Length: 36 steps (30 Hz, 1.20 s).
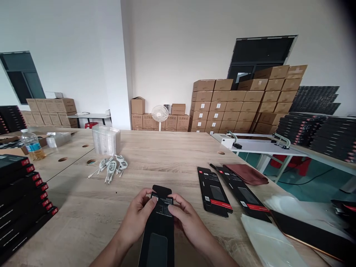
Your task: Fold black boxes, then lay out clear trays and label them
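Between my hands is a black cardboard packaging box [159,226] with small print near its far end and a grey window panel lower down. A flap stands out at its far end. My left hand [139,213] grips the left edge, thumb on top. On the right edge, my right hand [187,215] pinches it with thumb and fingers. To the right lie a flat black box [213,189] with a red band and a second one [241,191] like it, beside a folded brown cloth [247,173].
Stacked black boxes [22,207] rise at the left. Several white cables [111,167] lie before a stack of clear plastic trays [106,139]. A bottle [33,145] stands far left. Plastic bags [272,241] and a dark flat panel [314,233] lie front right.
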Tool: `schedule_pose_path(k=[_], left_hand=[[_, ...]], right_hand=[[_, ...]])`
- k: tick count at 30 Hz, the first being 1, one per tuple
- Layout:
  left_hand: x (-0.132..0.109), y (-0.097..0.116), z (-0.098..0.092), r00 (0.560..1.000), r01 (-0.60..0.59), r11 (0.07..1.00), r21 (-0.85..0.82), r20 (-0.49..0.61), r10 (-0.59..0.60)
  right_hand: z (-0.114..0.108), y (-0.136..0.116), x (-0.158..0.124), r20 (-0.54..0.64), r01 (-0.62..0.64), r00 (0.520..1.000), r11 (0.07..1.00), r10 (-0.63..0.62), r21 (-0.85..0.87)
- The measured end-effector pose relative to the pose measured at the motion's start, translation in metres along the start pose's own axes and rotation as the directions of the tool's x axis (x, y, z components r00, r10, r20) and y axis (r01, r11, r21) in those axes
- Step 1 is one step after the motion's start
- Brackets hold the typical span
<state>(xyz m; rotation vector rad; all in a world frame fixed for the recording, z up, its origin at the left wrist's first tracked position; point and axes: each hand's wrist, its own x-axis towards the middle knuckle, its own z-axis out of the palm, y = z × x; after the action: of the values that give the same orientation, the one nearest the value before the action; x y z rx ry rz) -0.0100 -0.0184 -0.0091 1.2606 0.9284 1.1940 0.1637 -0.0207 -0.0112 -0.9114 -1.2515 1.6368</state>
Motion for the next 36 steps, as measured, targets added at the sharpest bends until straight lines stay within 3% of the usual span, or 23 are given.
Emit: schedule_pose_path(k=[5,7,10,15,18,20,22,24,29,36], left_hand=[[-0.005,0.005,0.003,0.994,-0.007,1.0,0.02,0.106,0.004],[-0.006,0.007,0.004,0.984,-0.008,1.0,0.015,0.176,0.005],[-0.008,0.008,0.005,0.971,0.005,1.0,0.01,0.237,-0.007],[-0.009,0.006,0.005,0.969,-0.016,0.999,0.033,0.248,0.007],[-0.01,0.007,0.005,0.959,-0.027,0.999,0.045,0.282,0.013],[-0.011,0.006,0.006,0.955,-0.044,0.997,0.056,0.296,0.025],[-0.012,0.004,0.006,0.957,-0.044,0.997,0.07,0.29,0.022],[-0.013,0.0,0.005,0.963,-0.007,0.996,0.086,0.271,-0.016],[-0.015,-0.006,0.003,0.977,0.006,0.99,0.14,0.209,-0.035],[-0.014,-0.001,0.007,0.972,0.022,0.998,0.053,0.232,-0.033]], right_hand=[[-0.01,0.0,0.006,-0.235,0.032,0.971,0.997,-0.047,-0.065],[-0.015,-0.003,0.006,-0.276,0.068,0.956,0.991,-0.099,-0.119],[-0.02,-0.008,0.006,-0.218,0.12,0.962,0.973,-0.163,-0.198],[-0.021,-0.009,0.006,-0.192,0.162,0.958,0.957,-0.211,-0.24],[-0.021,-0.005,0.006,-0.189,0.104,0.975,0.993,-0.114,-0.062],[-0.022,-0.002,0.005,-0.147,0.016,0.989,0.994,0.0,0.107],[-0.021,0.0,0.005,-0.086,-0.063,0.993,0.983,0.079,0.17],[-0.021,-0.001,0.003,-0.082,-0.063,0.994,0.992,0.073,0.113],[-0.016,-0.01,0.0,-0.123,0.085,0.987,0.983,-0.105,-0.162],[-0.012,-0.015,-0.004,-0.14,0.088,0.983,0.978,-0.116,-0.19]])
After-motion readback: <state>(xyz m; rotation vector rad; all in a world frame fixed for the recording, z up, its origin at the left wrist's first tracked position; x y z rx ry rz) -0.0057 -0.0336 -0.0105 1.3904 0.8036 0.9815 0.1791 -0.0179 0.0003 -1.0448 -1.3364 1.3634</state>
